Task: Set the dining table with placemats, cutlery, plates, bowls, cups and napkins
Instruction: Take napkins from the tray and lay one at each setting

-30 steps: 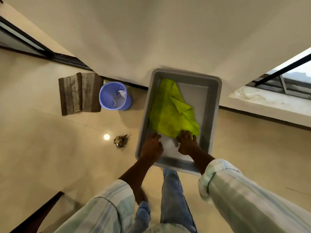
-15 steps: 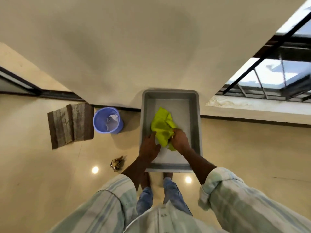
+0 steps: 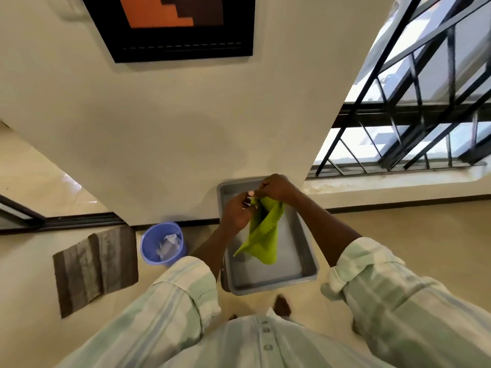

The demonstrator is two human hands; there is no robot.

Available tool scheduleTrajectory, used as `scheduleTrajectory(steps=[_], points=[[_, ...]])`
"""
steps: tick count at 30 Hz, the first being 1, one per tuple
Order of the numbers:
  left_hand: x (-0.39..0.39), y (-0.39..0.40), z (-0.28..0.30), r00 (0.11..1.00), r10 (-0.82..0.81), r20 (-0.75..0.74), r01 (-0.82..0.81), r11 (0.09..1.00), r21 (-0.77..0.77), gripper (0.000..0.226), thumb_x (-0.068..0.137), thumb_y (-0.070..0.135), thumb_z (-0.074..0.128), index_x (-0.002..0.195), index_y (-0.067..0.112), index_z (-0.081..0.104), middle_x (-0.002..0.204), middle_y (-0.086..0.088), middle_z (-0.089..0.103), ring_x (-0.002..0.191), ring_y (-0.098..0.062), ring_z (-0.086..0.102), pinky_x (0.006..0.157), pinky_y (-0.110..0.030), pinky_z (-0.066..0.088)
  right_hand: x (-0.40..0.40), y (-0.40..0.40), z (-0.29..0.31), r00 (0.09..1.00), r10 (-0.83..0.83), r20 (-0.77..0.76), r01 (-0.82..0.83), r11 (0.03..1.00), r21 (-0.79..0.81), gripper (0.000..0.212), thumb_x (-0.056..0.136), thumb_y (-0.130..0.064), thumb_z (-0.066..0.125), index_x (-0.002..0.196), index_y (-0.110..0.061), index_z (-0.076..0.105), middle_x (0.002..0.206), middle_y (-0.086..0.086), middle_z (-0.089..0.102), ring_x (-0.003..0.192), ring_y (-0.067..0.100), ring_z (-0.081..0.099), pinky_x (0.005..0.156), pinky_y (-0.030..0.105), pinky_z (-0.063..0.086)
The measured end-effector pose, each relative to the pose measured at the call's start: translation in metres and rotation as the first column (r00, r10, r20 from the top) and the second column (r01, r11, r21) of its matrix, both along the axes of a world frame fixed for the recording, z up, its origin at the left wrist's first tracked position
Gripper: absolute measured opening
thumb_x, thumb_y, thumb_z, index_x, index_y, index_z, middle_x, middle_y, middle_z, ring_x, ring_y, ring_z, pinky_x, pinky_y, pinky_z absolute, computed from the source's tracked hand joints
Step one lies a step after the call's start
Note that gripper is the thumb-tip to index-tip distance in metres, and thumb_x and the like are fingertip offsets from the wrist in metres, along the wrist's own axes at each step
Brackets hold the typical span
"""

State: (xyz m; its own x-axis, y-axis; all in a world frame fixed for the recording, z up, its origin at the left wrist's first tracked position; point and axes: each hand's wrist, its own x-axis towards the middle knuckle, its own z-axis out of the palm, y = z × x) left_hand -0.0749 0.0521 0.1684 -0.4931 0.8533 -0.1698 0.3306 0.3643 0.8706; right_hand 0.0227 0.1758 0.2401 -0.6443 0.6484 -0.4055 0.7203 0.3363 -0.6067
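Above the grey tub point(image 3: 297, 235), both hands point(image 3: 236, 213) point(image 3: 277, 187) pinch the green napkin point(image 3: 264, 235); paper fills the blue bin point(image 3: 163, 244).

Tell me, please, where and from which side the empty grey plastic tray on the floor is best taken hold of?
Probably by the two long side rims of the grey rectangular plastic tray, one hand from each side. Its rolled lip gives fingers a hold, and its far short end sits against the wall. Both hands, left hand and right hand, now hold the lime-green cloth napkin hanging above it.
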Motion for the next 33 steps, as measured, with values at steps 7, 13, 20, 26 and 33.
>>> scheduleTrajectory(steps=[7,13,20,26,33], points=[[-0.002,-0.001,0.015,0.999,-0.014,-0.049,0.017,0.998,0.055,0.015,0.086,0.025,0.062,0.098,0.019,0.069,0.088,0.003,0.072,0.081,-0.013,0.066,0.074,-0.028,0.051,-0.008,0.002,0.049,0.95,0.248,0.188,-0.264,0.962,0.067,0.036,0.095,-0.017,0.058,0.13,-0.009,0.061,0.132,0.014,0.06,0.12,0.026,0.052,0.09,0.026,0.038],[-0.013,0.017,0.028,0.985,0.043,-0.17,-0.036,0.998,0.044,0.022,0.088,0.012,0.052,0.104,0.01,0.068,0.098,-0.008,0.071,0.092,-0.027,0.063,0.071,-0.02,0.035,0.009,0.019,0.055,0.989,0.145,0.032,-0.148,0.972,0.184,0.046,0.105,-0.03,0.041,0.108,0.008,0.066,0.115,0.023,0.065,0.113,0.032,0.056,0.084,0.026,0.034],[-0.037,0.018,0.042,0.959,0.225,-0.171,-0.191,0.962,0.193,0.055,0.081,0.056,0.057,0.056,0.01,0.042,0.052,-0.006,0.042,0.054,-0.022,0.043,0.055,-0.032,0.028,0.048,0.054,0.047,0.995,0.034,0.095,-0.055,0.973,0.223,0.036,0.078,-0.012,0.078,0.111,-0.002,0.069,0.117,0.016,0.063,0.102,0.027,0.058,0.075,0.026,0.042],[-0.052,0.021,0.057,0.981,0.079,-0.178,-0.048,0.984,0.171,0.034,0.074,0.037,0.079,0.062,0.016,0.055,0.058,0.003,0.05,0.058,-0.009,0.047,0.05,-0.015,0.03,0.068,0.071,0.034,0.989,-0.131,-0.068,0.14,0.979,0.148,0.023,0.081,0.003,0.065,0.103,0.002,0.072,0.1,0.02,0.068,0.086,0.023,0.056,0.071,0.029,0.043],[-0.057,0.013,0.047,0.959,0.277,0.059,-0.282,0.926,0.251,0.008,0.079,0.019,0.067,0.08,0.011,0.07,0.073,-0.003,0.064,0.073,-0.018,0.058,0.068,-0.029,0.043,0.085,0.077,0.024,0.855,-0.383,-0.35,0.389,0.92,-0.057,0.014,0.077,0.007,0.063,0.081,-0.004,0.072,0.074,0.009,0.063,0.072,0.02,0.055,0.056,0.025,0.039]])
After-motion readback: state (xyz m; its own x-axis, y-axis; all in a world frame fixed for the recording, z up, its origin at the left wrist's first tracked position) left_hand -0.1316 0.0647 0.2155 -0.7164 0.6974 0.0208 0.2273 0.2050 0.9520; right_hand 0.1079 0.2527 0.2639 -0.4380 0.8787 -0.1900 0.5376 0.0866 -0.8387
